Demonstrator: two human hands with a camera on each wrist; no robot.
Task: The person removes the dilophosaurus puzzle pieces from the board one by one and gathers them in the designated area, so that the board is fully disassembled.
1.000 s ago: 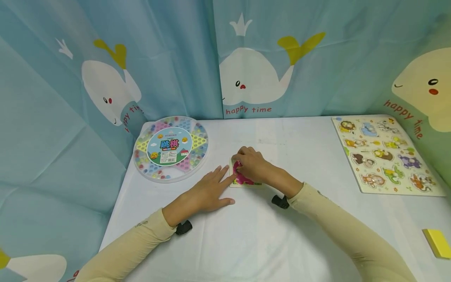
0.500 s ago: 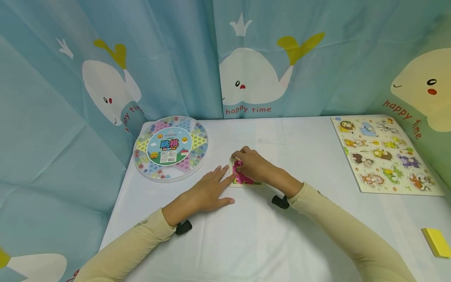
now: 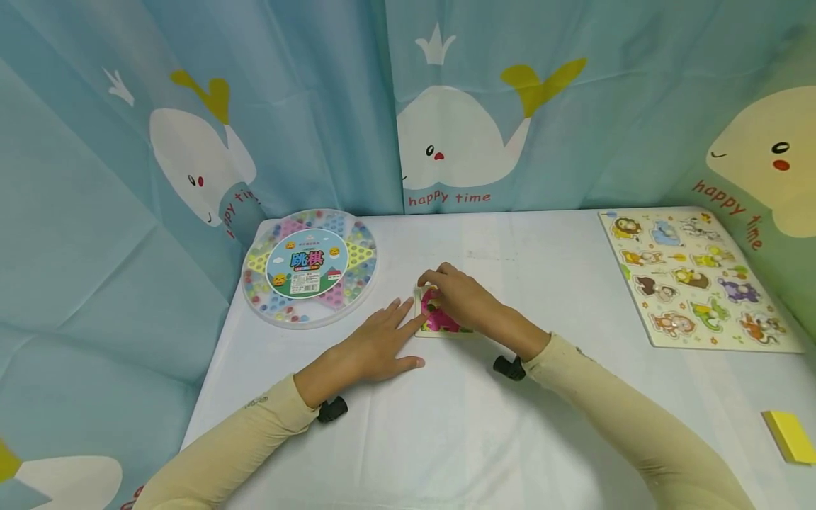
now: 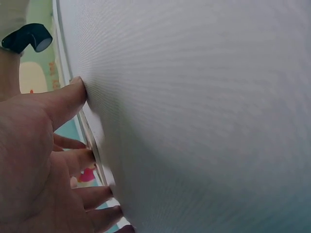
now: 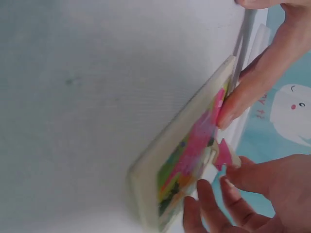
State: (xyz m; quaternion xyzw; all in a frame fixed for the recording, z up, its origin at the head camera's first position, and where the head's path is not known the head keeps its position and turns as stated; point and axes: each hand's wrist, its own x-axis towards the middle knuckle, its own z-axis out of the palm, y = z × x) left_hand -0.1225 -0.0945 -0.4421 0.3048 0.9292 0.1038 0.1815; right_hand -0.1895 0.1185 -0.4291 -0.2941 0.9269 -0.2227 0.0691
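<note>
A small jigsaw puzzle board (image 3: pixel 441 324) with a pink picture lies on the white table between the hands. The left hand (image 3: pixel 377 346) lies on the table with its fingers spread, and one fingertip presses the board's left edge. Over the board, the right hand (image 3: pixel 468 303) pinches a small puzzle piece (image 5: pixel 224 155) between thumb and forefinger. That piece is pink with a pale edge and is tilted up from the board in the right wrist view. The right hand hides the board's upper right part in the head view. In the left wrist view, the left hand (image 4: pixel 43 160) shows its palm side.
A round Chinese checkers set (image 3: pixel 307 269) with coloured marbles stands at the back left. An animal peg puzzle (image 3: pixel 701 280) lies at the right, with a yellow block (image 3: pixel 790 437) nearer the front. Behind the table hangs a blue whale-print curtain (image 3: pixel 357 106).
The right hand has shifted slightly up and away from the board, and the pinched piece now shows more between its fingers. The left hand keeps its place.
</note>
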